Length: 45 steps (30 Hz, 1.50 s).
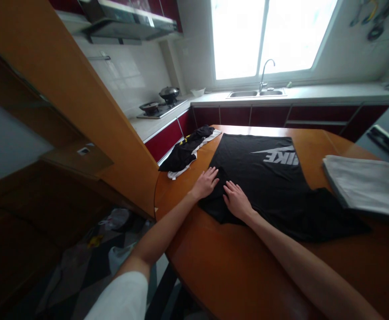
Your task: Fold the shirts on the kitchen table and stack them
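A black T-shirt (257, 178) with a grey NIKE print lies spread over the wooden table, one side folded inward. My left hand (206, 183) rests palm down at the shirt's left edge, fingers stretched out. Beside it, my right hand (237, 199) lies flat on the dark fabric with its fingers extended. Neither hand grips anything that I can see. The shirt's near right part, loose and slightly rumpled, reaches toward the table's right side.
A black and white garment (190, 149) lies bunched at the table's (194, 240) left edge. Folded grey cloth (369, 184) sits at the right. Beyond are a stove (162, 110) with pans and a sink (256, 94). Bags (119, 255) lie on the floor, left.
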Each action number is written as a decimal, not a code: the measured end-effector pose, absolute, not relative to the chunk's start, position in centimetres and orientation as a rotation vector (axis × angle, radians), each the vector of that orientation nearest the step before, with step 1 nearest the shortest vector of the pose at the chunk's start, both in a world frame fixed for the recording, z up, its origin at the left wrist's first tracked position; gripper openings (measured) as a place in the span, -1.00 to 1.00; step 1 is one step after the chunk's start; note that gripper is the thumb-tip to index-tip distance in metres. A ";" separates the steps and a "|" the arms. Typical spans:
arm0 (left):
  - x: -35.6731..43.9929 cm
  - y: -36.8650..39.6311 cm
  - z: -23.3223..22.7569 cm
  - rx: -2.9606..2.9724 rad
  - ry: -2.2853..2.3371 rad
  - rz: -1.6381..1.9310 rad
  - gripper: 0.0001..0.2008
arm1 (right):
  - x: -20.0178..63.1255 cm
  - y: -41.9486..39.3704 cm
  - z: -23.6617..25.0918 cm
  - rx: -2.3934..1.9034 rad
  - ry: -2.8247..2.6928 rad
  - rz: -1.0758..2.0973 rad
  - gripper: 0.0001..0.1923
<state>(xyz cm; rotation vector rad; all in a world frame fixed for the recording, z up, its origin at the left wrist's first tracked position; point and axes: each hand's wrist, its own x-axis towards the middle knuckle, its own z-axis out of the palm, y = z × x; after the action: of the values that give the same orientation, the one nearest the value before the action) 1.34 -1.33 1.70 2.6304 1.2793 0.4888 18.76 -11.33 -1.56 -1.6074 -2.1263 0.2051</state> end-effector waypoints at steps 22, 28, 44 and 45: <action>3.4 0.5 -0.3 2.656 1.490 0.214 -0.43 | 18.6 -11.5 -1.2 -1.592 -2.103 0.188 -0.52; 3.8 1.5 0.0 2.785 1.299 0.404 -0.51 | 18.4 -11.5 -1.2 -1.592 -2.083 0.179 -0.53; 4.0 2.8 -1.3 2.838 1.207 0.278 -0.47 | 18.5 -11.3 -0.7 -1.600 -2.073 0.170 -0.55; 4.0 2.9 -1.5 2.842 1.207 0.281 -0.48 | 18.5 -11.3 -0.7 -1.599 -2.073 0.170 -0.55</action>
<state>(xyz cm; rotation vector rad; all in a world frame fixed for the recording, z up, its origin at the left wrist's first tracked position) 4.01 2.87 -1.45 2.8419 1.2073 0.2811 18.48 -11.31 -0.74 -1.5995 -2.0728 0.1701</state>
